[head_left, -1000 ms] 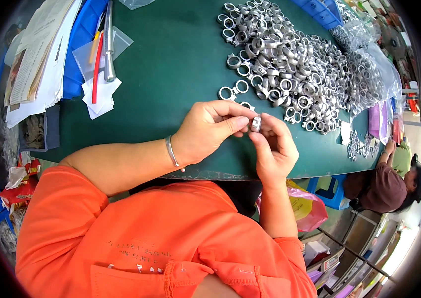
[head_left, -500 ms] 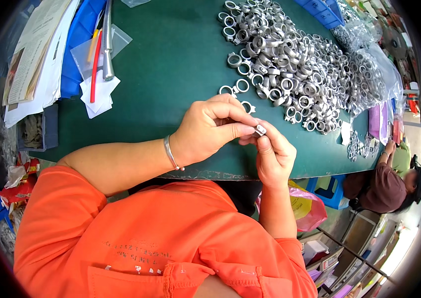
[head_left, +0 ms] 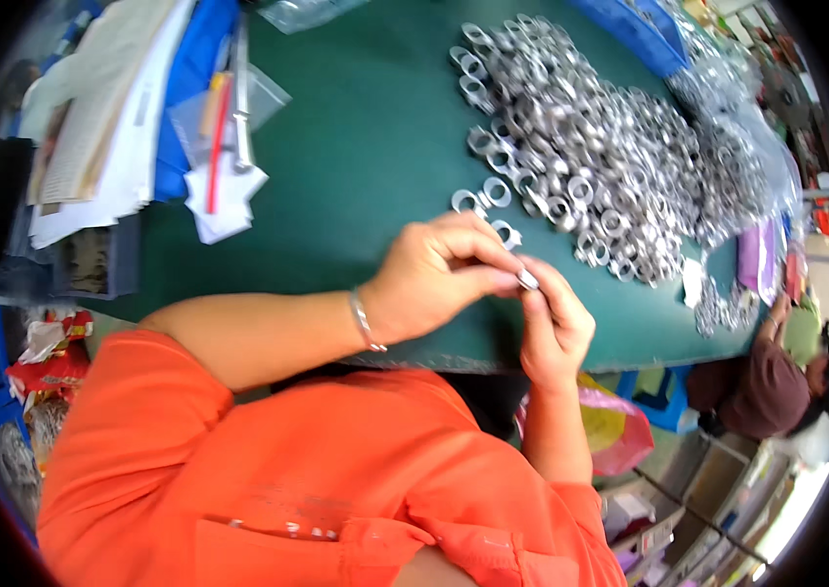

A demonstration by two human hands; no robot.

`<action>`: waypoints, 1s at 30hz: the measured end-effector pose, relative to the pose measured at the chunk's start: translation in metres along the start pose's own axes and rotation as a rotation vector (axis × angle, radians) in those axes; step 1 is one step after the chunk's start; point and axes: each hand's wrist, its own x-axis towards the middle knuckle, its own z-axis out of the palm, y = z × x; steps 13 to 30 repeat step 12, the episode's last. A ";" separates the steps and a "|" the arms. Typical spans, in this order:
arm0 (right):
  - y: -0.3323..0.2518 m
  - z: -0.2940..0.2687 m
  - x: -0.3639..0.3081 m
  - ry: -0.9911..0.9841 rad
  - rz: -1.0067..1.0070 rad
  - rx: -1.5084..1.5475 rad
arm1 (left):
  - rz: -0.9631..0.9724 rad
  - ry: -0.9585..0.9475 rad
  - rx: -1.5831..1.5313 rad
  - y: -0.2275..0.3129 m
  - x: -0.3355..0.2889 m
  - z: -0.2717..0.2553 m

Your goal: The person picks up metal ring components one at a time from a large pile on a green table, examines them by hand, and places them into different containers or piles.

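Observation:
Above the near edge of the green table, my left hand [head_left: 434, 264] and my right hand [head_left: 553, 323] meet at the fingertips. Between them they pinch a small silver metal part [head_left: 527, 280]; the fingers cover most of it and it is slightly blurred. A few loose metal ring clamps [head_left: 505, 235] lie just beyond my left hand. Farther off to the right spreads a large pile of similar metal ring clamps [head_left: 591, 147].
A blue bin [head_left: 644, 34] and clear plastic bags [head_left: 737, 147] border the pile. Papers [head_left: 106, 117], a red stick [head_left: 220, 147] and a metal rod [head_left: 241, 108] lie at left. A person in brown [head_left: 752, 391] sits at right. A dark shape [head_left: 3, 205] stands at the left edge.
The whole view has shifted, so the table and hands appear lower and farther right. A dark shape now shows at the left edge. Both hands still pinch the metal part.

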 end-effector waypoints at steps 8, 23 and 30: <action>0.013 0.007 0.004 0.083 0.160 0.029 | -0.168 0.023 -0.161 -0.014 0.002 0.003; 0.029 0.009 0.014 0.008 0.113 0.167 | -0.134 0.029 -0.024 -0.022 -0.002 -0.004; 0.029 0.009 0.014 0.008 0.113 0.167 | -0.134 0.029 -0.024 -0.022 -0.002 -0.004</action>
